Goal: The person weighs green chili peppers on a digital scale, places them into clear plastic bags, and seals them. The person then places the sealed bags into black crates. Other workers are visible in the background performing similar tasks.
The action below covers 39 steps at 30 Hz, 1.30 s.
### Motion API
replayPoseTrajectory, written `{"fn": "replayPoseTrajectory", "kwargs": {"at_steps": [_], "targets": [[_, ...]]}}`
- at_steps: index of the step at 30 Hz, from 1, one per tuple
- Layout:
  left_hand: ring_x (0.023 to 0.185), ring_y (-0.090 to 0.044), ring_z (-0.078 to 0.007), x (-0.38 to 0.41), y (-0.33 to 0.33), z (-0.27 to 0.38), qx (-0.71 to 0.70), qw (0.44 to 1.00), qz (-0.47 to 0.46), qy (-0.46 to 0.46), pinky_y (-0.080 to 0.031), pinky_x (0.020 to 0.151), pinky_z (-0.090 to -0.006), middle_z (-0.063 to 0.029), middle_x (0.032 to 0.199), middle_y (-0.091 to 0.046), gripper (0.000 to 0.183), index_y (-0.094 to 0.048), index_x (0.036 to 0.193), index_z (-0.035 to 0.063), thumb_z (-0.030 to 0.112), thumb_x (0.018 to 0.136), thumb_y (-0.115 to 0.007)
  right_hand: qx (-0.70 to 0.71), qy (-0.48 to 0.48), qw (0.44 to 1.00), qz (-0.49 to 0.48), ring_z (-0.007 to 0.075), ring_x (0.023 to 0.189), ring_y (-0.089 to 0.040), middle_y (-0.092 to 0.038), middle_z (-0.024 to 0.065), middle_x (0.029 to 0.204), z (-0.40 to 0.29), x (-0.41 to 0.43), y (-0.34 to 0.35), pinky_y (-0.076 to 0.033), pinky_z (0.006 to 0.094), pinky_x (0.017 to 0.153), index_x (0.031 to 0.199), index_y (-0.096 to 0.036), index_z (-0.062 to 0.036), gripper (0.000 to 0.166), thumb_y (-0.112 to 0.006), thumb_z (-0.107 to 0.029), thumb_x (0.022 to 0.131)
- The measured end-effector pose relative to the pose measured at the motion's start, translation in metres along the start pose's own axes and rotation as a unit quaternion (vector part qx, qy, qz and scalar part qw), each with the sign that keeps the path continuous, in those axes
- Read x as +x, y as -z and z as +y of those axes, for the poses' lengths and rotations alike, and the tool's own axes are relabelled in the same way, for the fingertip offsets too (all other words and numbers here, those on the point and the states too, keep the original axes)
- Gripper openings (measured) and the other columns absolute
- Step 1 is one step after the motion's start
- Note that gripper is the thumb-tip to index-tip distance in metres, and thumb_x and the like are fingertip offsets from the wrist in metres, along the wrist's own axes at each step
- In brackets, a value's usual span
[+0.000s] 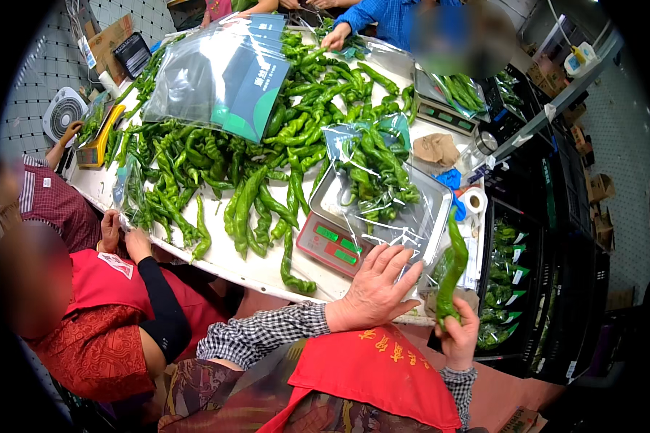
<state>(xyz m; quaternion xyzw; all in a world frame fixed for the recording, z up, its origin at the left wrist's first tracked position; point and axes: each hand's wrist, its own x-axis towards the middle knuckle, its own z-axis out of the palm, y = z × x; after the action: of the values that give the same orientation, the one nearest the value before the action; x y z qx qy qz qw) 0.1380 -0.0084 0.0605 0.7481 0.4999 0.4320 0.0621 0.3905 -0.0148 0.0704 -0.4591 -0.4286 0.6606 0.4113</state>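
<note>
My right hand (459,330) holds a long green pepper (453,262) upright by its lower end, at the table's near right edge. My left hand (378,287), fingers spread, rests at the near edge of a red digital scale (325,243) with a metal pan (439,197). On that pan lies a clear plastic bag (395,224) with several green peppers (376,168) in it. Whether my left fingers touch the bag's open-looking end cannot be told. Left of the scale, loose green peppers (249,205) lie on the white table (233,265). A stack of printed clear bags (216,81) lies over the pile.
Co-workers' hands (124,238) hold a bag at the left edge; another hand (337,37) reaches in at the far side. A second scale (447,116), a glass jar (485,143), a tape roll (473,200) and black crates (512,335) with bagged peppers stand to the right.
</note>
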Motion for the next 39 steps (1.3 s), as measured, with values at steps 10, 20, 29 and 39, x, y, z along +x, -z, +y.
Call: {"fn": "replayPoseTrajectory", "kwargs": {"at_steps": [10, 20, 29, 39], "targets": [[0.08, -0.051, -0.0262, -0.001, -0.024, -0.019, 0.1, 0.994, 0.045, -0.006, -0.041, 0.074, -0.0392, -0.0068, 0.083, -0.048, 0.015, -0.055, 0.081, 0.0097, 0.01, 0.073, -0.067, -0.193, -0.13, 0.972, 0.005, 0.0074, 0.055, -0.055, -0.068, 0.005, 0.077, -0.017, -0.049, 0.089, -0.043, 0.0229, 0.05, 0.119, -0.068, 0.0057, 0.036, -0.066, -0.003, 0.085], [0.063, -0.051, -0.0271, 0.012, -0.014, -0.015, 0.002, 0.996, 0.085, -0.022, -0.041, 0.055, -0.039, -0.0087, 0.071, -0.044, 0.023, -0.048, 0.073, 0.0077, 0.004, 0.072, -0.071, -0.164, -0.159, 0.973, -0.022, 0.0061, 0.066, -0.057, -0.068, 0.004, 0.093, 0.007, -0.012, 0.023, -0.045, 0.0216, 0.055, 0.131, -0.061, 0.0009, 0.039, -0.061, -0.007, 0.093], [0.057, -0.051, -0.0259, 0.012, -0.014, -0.022, -0.045, 0.993, 0.081, -0.071, -0.041, 0.05, -0.0386, -0.0072, 0.067, -0.043, 0.026, -0.046, 0.07, 0.008, 0.002, 0.07, -0.071, -0.005, -0.124, 0.989, -0.084, 0.007, 0.058, -0.053, -0.065, 0.004, 0.095, 0.021, 0.036, -0.058, -0.042, 0.0223, 0.052, 0.137, -0.055, 0.001, 0.04, -0.055, -0.003, 0.097], [0.054, -0.058, -0.0218, 0.009, -0.014, -0.03, -0.078, 0.992, 0.058, -0.086, -0.047, 0.047, -0.0341, -0.0039, 0.066, -0.051, 0.021, -0.051, 0.073, 0.0088, 0.004, 0.072, -0.072, -0.055, -0.064, 0.989, -0.12, 0.0054, 0.065, -0.055, -0.067, 0.0054, 0.1, 0.034, 0.052, -0.065, -0.044, 0.0217, 0.057, 0.135, -0.057, -0.0008, 0.037, -0.055, -0.005, 0.099]]}}
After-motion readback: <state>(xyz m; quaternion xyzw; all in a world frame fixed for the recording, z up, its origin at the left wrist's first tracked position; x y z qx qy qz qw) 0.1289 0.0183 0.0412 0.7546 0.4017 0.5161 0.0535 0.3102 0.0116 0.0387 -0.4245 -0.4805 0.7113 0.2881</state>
